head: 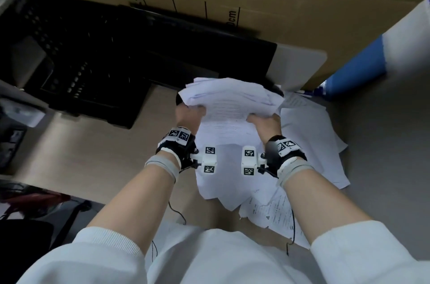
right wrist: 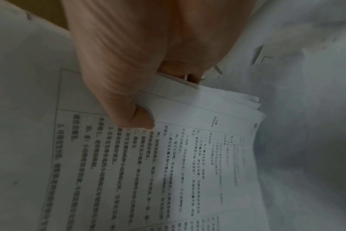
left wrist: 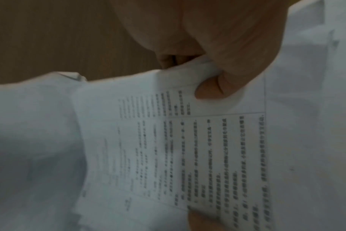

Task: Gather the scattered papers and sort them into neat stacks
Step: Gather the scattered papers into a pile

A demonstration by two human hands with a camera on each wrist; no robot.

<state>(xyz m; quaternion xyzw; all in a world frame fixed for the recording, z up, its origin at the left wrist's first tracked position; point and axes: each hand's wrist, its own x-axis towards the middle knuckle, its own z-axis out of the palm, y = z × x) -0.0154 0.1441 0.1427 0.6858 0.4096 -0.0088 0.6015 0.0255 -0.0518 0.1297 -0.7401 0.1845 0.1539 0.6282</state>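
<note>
Both hands, left (head: 189, 116) and right (head: 266, 123), pinch with thumbs on top.

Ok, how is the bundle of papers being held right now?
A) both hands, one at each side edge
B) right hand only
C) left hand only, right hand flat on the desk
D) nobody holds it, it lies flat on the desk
A: the left hand and the right hand each grip a side edge of the bundle of papers, thumbs on top in both wrist views.

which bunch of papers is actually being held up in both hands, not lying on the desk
The printed bundle furthest from the person, gripped by left hand and right hand. The loose sheets near the person lie flat and spread out.
</note>
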